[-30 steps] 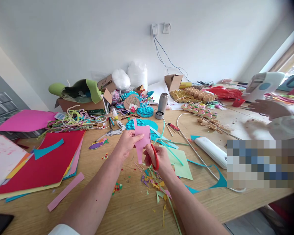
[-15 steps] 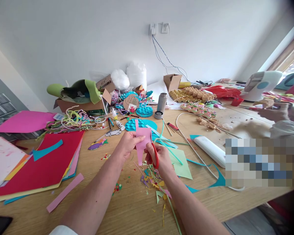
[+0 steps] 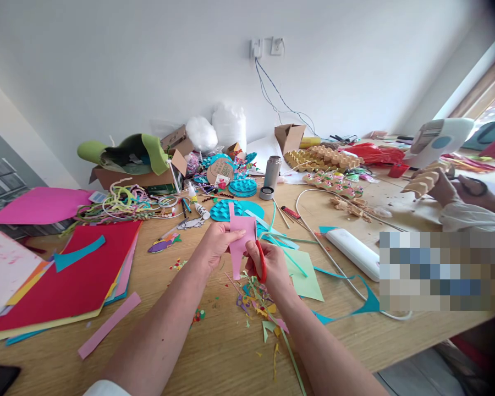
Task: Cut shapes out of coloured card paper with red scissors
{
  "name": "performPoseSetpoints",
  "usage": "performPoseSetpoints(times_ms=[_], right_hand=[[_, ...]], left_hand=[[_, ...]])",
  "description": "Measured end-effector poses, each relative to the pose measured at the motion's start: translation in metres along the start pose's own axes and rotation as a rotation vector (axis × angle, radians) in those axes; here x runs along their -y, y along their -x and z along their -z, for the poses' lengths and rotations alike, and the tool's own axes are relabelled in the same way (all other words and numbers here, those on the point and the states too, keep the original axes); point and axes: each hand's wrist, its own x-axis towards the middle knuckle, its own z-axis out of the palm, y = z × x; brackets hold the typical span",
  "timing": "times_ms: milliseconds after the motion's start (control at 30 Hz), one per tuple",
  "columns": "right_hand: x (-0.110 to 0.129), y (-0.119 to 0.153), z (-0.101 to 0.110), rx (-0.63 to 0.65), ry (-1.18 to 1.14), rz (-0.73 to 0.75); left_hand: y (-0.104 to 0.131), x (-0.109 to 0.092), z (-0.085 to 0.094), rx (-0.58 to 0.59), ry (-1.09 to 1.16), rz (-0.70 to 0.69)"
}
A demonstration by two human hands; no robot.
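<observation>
My left hand [image 3: 220,242] pinches a piece of pink paper [image 3: 242,226] by its left edge, thumb in front. One narrow strip of the paper sticks up at the top and another hangs down below. Red-handled scissors [image 3: 263,265] are in my right hand [image 3: 271,264], with their blades upright along the paper's right edge. Whether the blades are apart is hard to make out. Under my hands lie colourful paper scraps [image 3: 256,302]. Just behind the paper rests a blue paper disc with folded bumps [image 3: 226,209].
Coloured paper sheets [image 3: 72,275] are stacked at left, with a pink strip [image 3: 109,325] nearby. A grey bottle [image 3: 272,175] stands behind. To the right lie a white power strip [image 3: 353,254] and its cable. At far right, another person's hands [image 3: 445,187] hold an egg-carton piece and scissors.
My hands, the pink paper and the scissors stay almost in place. At far right, the other person's hands have moved, and the egg-carton piece now shows clearly.
</observation>
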Motion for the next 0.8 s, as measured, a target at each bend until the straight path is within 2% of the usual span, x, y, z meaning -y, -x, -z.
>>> performPoseSetpoints(times_ms=[800], right_hand=[[-0.0027,-0.0001,-0.0001,-0.009,0.033,0.026]], left_hand=[[-0.0028,0.0051,0.0025,0.019,-0.02,-0.011]])
